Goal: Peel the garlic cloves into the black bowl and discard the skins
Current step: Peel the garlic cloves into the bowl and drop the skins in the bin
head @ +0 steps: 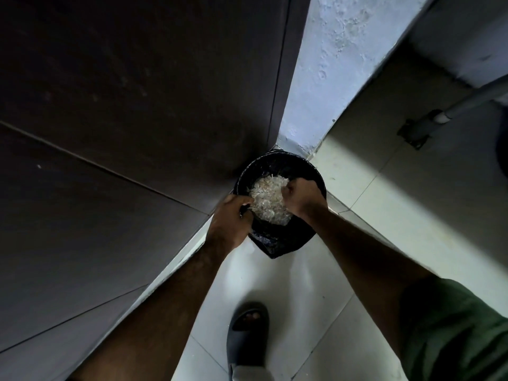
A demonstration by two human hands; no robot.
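A pile of pale garlic skins point(270, 198) lies on a black plastic sheet or bag point(270, 243). I hold it between both hands over a round black bin point(308, 166) lined with black plastic, standing in the corner. My left hand point(231, 221) grips the left edge of the black plastic. On the right side, my right hand point(301, 198) is curled into a fist, apparently gripping the other edge. The black bowl and the peeled cloves are not in view.
A dark door or panel point(123, 119) fills the left side. A pale blue wall point(330, 64) rises behind the bin. The floor is light tile point(398, 202). My foot in a dark sandal point(247, 334) stands behind the bin. A pipe and bracket point(423, 127) are at the right.
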